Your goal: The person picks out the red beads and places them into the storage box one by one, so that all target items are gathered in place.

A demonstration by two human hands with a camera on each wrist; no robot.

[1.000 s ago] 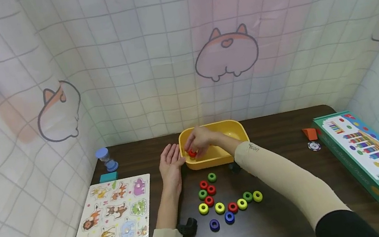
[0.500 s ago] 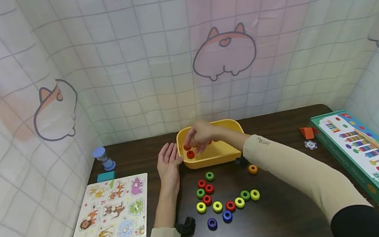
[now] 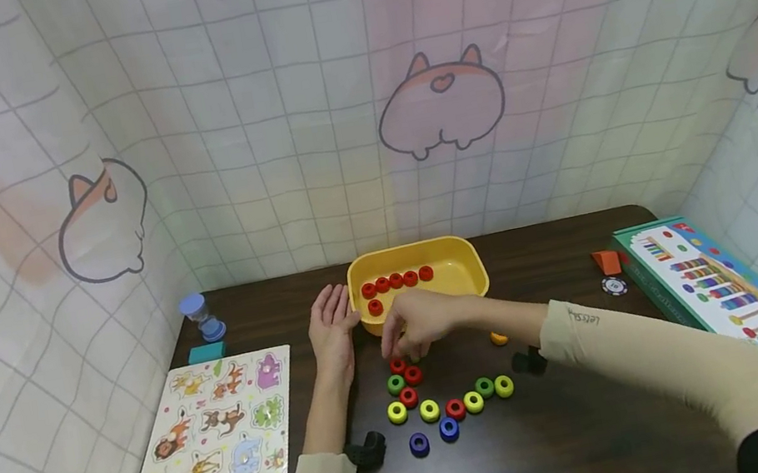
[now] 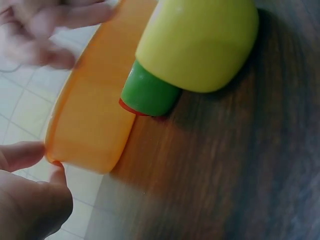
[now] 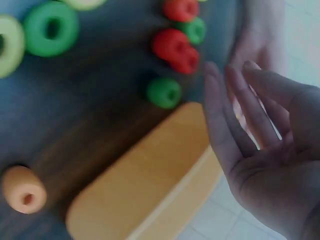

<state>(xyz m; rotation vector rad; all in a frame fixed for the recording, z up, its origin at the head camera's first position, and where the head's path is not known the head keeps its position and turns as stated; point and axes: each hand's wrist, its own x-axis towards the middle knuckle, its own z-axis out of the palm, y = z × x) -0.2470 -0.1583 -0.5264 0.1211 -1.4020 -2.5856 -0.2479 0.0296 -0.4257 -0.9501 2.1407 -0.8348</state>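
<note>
A yellow tray (image 3: 462, 266) stands at the back of the table, with several red rings (image 3: 396, 280) along its left part. My left hand (image 3: 331, 336) is at the tray's left end, its fingers stretched out and its thumb at the rim. Over the tray's front edge is my right hand (image 3: 422, 320); its fingers are loosely bent, and in the right wrist view this hand (image 5: 270, 160) holds nothing. Just in front lie red rings (image 3: 413, 375) and a green ring (image 3: 396, 385). Yellow rings (image 3: 429, 411) and blue rings (image 3: 448, 429) lie nearer me.
An animal puzzle board (image 3: 209, 461) lies at the left, with a teal block (image 3: 207, 352) and a blue hourglass (image 3: 203, 316) behind it. At the right are a green box (image 3: 731, 293), an orange wedge block (image 3: 607, 262) and a poker chip (image 3: 614, 286). An orange ring (image 3: 498, 338) lies near my right forearm.
My right hand has let go of a red ring in the tray and drawn back toward me to the tray's front edge. The red rings inside are uncovered. My left hand stays beside the tray.
</note>
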